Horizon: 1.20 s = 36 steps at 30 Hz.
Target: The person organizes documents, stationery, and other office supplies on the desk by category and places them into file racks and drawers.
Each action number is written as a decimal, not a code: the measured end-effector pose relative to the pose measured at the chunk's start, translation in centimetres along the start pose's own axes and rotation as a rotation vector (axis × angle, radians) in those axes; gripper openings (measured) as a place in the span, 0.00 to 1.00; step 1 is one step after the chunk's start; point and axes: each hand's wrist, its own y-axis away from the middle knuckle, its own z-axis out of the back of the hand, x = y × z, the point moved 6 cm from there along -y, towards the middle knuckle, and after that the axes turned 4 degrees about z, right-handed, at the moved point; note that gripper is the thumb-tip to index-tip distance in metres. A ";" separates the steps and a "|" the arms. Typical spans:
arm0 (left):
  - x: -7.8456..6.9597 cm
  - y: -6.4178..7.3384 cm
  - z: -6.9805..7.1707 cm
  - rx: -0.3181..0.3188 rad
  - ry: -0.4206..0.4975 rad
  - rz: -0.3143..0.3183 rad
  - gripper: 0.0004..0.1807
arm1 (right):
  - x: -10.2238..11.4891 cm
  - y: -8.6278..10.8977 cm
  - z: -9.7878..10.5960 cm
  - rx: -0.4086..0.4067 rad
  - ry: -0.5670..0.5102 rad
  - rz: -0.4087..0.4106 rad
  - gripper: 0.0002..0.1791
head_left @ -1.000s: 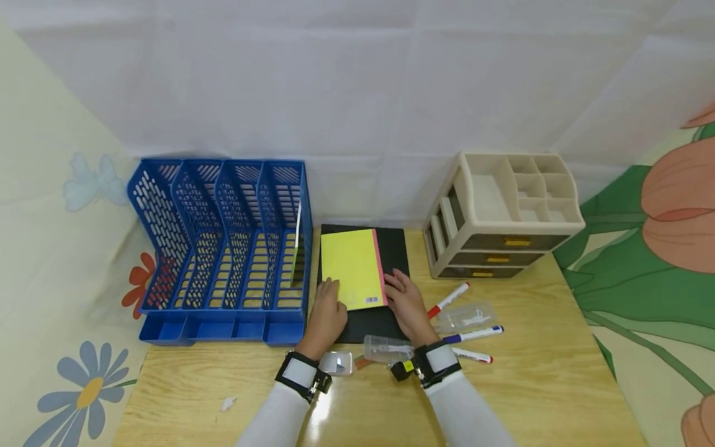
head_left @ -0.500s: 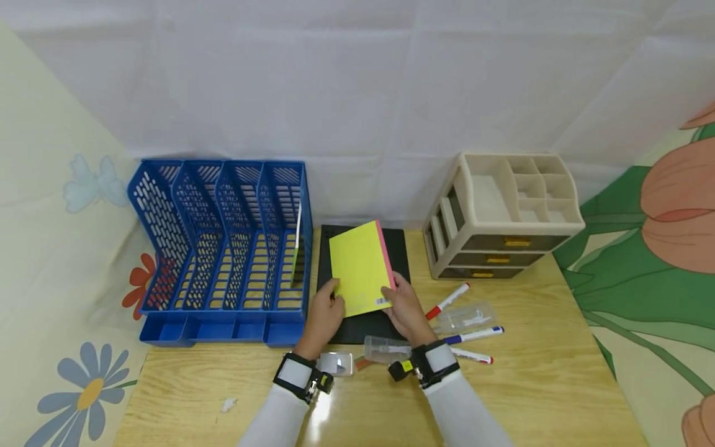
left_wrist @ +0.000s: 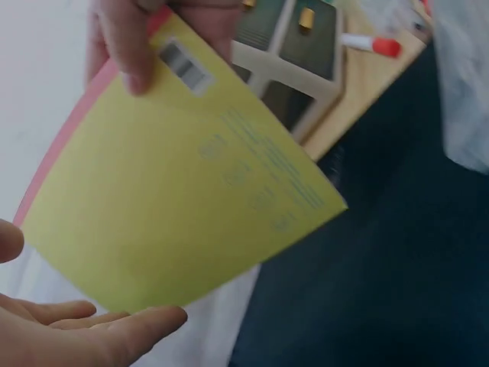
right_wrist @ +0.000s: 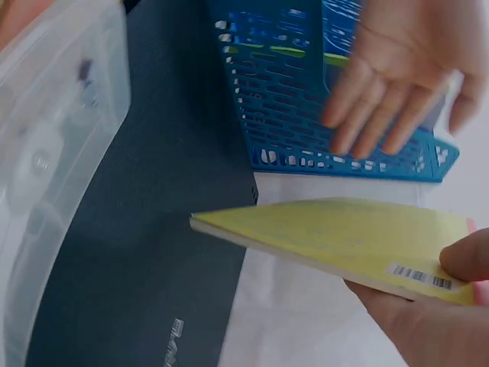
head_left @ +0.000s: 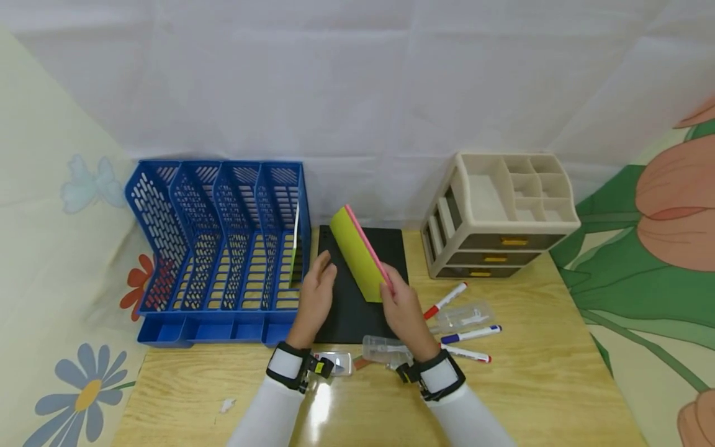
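Observation:
My right hand (head_left: 404, 310) pinches a yellow notebook (head_left: 357, 257) with a pink spine by its lower right corner, thumb on the cover near the barcode. The notebook is tilted steeply, spine up, above a black flat board (head_left: 357, 323) on the table. To its left, my left hand (head_left: 315, 298) is held with straight fingers, apart from the notebook in the head view. In the right wrist view the left hand's fingers (right_wrist: 390, 107) hang in front of the blue file rack (right_wrist: 290, 99). The left wrist view shows the notebook's barcode (left_wrist: 186, 65) by the right thumb.
A blue rack (head_left: 223, 248) with upright slots stands at the left, a thin white-and-green book (head_left: 295, 248) in its rightmost slot. A cream drawer organizer (head_left: 503, 211) stands right. Several markers (head_left: 472, 334) and clear plastic cases (head_left: 463, 316) lie before it.
The notebook has been lifted off the black board and turned from flat to steeply tilted. My left hand has let go of it and moved left; the right hand keeps its grip.

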 end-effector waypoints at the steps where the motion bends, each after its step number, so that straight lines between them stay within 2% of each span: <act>1: -0.2 -0.1 0.0 0.007 0.026 0.005 0.27 | 0.4 0.1 -0.1 -0.005 0.031 0.044 0.20; 5: -0.9 -0.1 -0.4 0.058 0.131 0.031 0.29 | 1.6 0.7 -0.8 0.005 0.103 0.184 0.23; 9: -1.5 0.1 -0.7 0.108 0.308 0.069 0.30 | 2.2 1.5 -1.8 0.054 0.132 0.269 0.27; 12: -1.9 0.3 -0.9 0.121 0.430 0.093 0.31 | 2.6 2.2 -2.5 0.103 0.183 0.323 0.30; 17: -2.3 0.6 -0.9 0.106 0.529 0.118 0.29 | 3.0 3.3 -3.2 0.167 0.307 0.432 0.35; 21: -2.2 0.8 -0.8 0.041 0.596 0.173 0.26 | 3.1 4.1 -3.5 0.197 0.371 0.508 0.37; 24: -2.2 0.9 -0.6 -0.025 0.588 0.180 0.24 | 2.9 4.4 -3.5 0.213 0.396 0.539 0.38; 28: -2.5 1.0 -0.3 -0.079 0.546 0.122 0.21 | 2.7 4.5 -3.5 0.247 0.404 0.562 0.40; 32: -3.2 1.5 0.1 -0.083 0.465 0.061 0.20 | 2.2 4.8 -3.2 0.285 0.383 0.578 0.36; 36: -4.3 2.2 1.0 -0.075 0.326 0.008 0.20 | 1.5 4.9 -2.2 0.271 0.352 0.582 0.30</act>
